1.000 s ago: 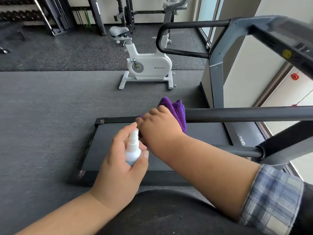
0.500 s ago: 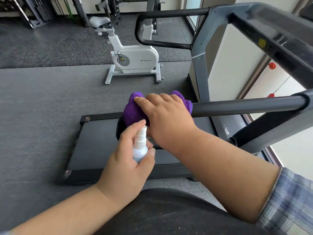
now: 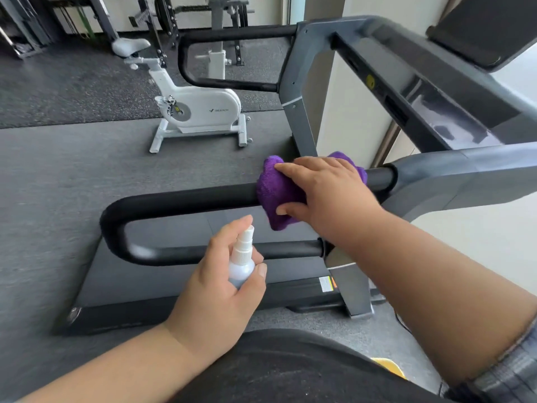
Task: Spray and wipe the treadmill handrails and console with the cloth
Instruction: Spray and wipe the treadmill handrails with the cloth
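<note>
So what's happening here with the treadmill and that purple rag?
A person is cleaning a treadmill in a gym. Their right hand presses a purple cloth around the near black handrail, close to where it joins the grey frame. Their left hand holds a small white spray bottle upright just below the rail, a finger on the nozzle. The console is above and to the right, with nothing touching it. A white exercise bike stands on the floor beyond.

Right hand [image 3: 328, 196] reaches forward across the body, fingers [image 3: 293, 170] spread and thumb tucked beneath, gripping a purple cloth [image 3: 276, 193]; left hand [image 3: 220, 289], lower and nearer, wraps a small spray bottle [image 3: 241, 263], forefinger raised beside its nozzle.
</note>
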### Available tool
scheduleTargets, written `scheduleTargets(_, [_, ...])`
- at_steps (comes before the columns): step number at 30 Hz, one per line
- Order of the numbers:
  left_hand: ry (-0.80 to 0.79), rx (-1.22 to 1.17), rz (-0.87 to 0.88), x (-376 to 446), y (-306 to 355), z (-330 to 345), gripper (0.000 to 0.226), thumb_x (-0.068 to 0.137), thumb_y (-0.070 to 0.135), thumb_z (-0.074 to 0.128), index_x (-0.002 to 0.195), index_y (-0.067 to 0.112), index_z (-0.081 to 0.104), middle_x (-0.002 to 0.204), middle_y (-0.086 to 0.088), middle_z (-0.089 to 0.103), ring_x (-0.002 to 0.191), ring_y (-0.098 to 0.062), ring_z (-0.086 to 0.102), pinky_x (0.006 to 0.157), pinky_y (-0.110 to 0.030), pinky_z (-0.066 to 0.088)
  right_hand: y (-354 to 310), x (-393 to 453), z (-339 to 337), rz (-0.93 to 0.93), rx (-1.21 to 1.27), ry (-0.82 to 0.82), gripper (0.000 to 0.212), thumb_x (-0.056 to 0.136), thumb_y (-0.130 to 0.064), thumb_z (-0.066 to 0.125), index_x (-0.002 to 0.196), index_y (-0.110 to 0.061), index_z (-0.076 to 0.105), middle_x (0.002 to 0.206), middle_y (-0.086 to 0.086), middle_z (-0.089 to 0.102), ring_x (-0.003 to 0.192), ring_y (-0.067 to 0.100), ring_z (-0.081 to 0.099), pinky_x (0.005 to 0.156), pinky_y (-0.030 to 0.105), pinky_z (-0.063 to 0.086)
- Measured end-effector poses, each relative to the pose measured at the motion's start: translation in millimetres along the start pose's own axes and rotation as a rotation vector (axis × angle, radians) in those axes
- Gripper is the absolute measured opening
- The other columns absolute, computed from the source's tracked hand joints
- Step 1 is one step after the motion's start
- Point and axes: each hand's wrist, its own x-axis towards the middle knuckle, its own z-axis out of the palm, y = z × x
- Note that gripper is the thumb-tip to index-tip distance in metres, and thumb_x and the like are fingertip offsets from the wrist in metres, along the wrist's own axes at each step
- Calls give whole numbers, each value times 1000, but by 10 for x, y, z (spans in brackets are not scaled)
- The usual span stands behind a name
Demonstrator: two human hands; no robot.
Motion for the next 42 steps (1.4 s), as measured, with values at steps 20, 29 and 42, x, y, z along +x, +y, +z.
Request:
scheduleTargets(20, [95,114,-151,-91,488,821,56,82,48,54,125,73,29,102,20,64,95,-10,63,78,-12,45,357,-43,63,-154,-204,112,74,78,-55,65,139,-23,39,119,2,57,105,30,56,88,43,39])
scheduleTargets(29, [132,92,-181,-113,472,780,57,84,43,54,128,70,31,103,18,63,87,-12,63,71,-15,49,630,-107,1,-106,-249,143,77,75,-73,61,130,-22,48,110,1,62,97,29,59,86,42,41])
scheduleTargets(42, [157,121,-227,-87,383,646,62,86,38,57,129,71,28,103,20,62,91,-9,63,76,-12,45,-90,240,147,-293,-241,81,82,79,-74,59,134,-16,38,118,3,57,103,30,58,81,41,39])
